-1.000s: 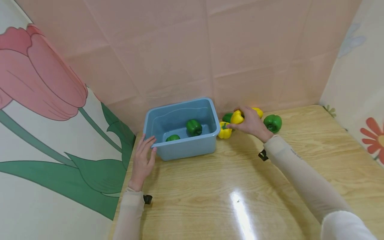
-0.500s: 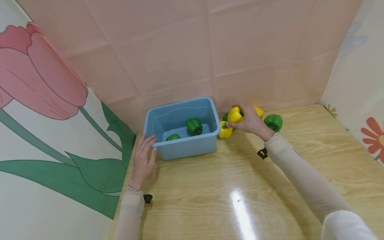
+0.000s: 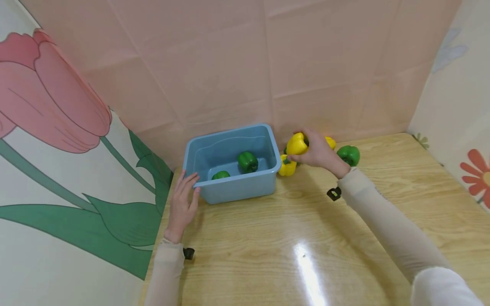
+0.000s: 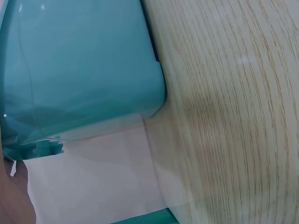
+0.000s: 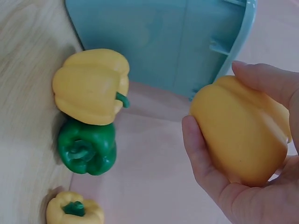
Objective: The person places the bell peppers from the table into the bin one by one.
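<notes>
Raised above the other peppers, a yellow bell pepper [image 3: 297, 144] is gripped between the thumb and fingers of my right hand [image 3: 319, 151]; the right wrist view shows this yellow pepper [image 5: 243, 135] up close. My left hand [image 3: 181, 210] rests its fingers on the near left corner of the blue plastic bin [image 3: 237, 189], thumb against the outer wall. Inside the bin lie a green bell pepper [image 3: 248, 162] and, partly hidden by the near wall, a second green pepper [image 3: 220, 175]. In the left wrist view, the bin [image 4: 84, 70] fills the upper left, and a bit of hand shows below.
Beside the bin's right wall sits another yellow pepper [image 3: 287, 165], with a green pepper [image 5: 86, 147] right against it. Farther right are one more yellow pepper [image 3: 330, 142], partly behind my hand, and a green pepper [image 3: 348, 155]. A pink cloth [image 3: 229, 63] hangs behind the wooden table [image 3: 249, 246].
My right hand has lifted the yellow pepper slightly and carried it a little left, toward the bin. My left hand stays on the bin's corner.
</notes>
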The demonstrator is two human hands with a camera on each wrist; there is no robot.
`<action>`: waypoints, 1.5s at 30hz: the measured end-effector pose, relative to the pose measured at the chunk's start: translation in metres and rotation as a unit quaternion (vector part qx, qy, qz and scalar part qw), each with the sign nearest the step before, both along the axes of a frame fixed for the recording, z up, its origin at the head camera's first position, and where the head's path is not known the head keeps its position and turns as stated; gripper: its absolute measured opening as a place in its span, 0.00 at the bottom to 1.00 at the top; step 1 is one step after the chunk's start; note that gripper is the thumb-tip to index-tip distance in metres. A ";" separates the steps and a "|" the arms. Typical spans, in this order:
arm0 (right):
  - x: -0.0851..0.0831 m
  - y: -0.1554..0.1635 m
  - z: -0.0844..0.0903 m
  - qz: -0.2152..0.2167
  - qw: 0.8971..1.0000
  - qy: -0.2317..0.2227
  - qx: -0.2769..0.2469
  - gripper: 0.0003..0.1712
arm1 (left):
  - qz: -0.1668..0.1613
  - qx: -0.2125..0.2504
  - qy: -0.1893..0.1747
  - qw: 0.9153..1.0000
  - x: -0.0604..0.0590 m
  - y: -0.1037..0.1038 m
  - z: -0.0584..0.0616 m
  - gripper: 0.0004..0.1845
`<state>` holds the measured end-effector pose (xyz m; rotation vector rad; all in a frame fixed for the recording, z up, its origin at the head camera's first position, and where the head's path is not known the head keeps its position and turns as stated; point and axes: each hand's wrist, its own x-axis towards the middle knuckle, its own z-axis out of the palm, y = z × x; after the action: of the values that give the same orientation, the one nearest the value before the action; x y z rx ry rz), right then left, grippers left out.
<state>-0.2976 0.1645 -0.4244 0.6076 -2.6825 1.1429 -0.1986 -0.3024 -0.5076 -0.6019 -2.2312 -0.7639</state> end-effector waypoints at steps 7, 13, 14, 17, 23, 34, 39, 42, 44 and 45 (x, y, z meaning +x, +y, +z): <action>0.005 -0.005 0.009 0.009 1.000 -0.003 -0.005 0.47 | 0.002 -0.002 0.000 1.000 0.000 0.000 0.000 0.18; 0.005 -0.008 0.014 0.007 1.000 -0.002 -0.011 0.48 | 0.004 -0.004 -0.009 1.000 0.000 -0.002 0.001 0.19; 0.006 -0.009 0.015 0.006 1.000 -0.002 -0.012 0.48 | 0.004 -0.005 -0.011 1.000 0.000 -0.002 0.001 0.19; 0.007 -0.011 0.018 0.008 1.000 0.003 -0.017 0.48 | 0.005 -0.007 -0.014 1.000 0.000 -0.003 0.002 0.19; 0.009 -0.013 0.023 0.011 1.000 0.014 -0.018 0.48 | 0.002 -0.006 -0.013 1.000 0.001 -0.003 0.002 0.19; 0.013 -0.021 0.029 0.019 0.999 0.036 -0.016 0.49 | 0.000 -0.003 -0.005 1.000 -0.001 -0.003 0.001 0.19; 0.015 -0.024 0.032 0.018 0.999 0.030 -0.022 0.50 | 0.001 -0.002 0.000 1.000 -0.001 -0.002 -0.001 0.18; 0.017 -0.026 0.034 0.013 0.999 0.014 -0.028 0.52 | 0.002 -0.002 0.002 1.000 -0.001 -0.002 -0.001 0.18; 0.019 -0.027 0.036 0.012 0.999 0.004 -0.034 0.52 | 0.001 -0.001 0.003 1.000 -0.001 -0.002 -0.001 0.18; 0.019 -0.028 0.037 0.011 0.999 0.001 -0.035 0.52 | 0.001 -0.001 0.003 1.000 -0.001 -0.001 -0.001 0.18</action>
<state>-0.2783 0.1366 -0.3878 0.6287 -2.6270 1.2365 -0.1996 -0.3039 -0.5087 -0.6028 -2.2256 -0.7590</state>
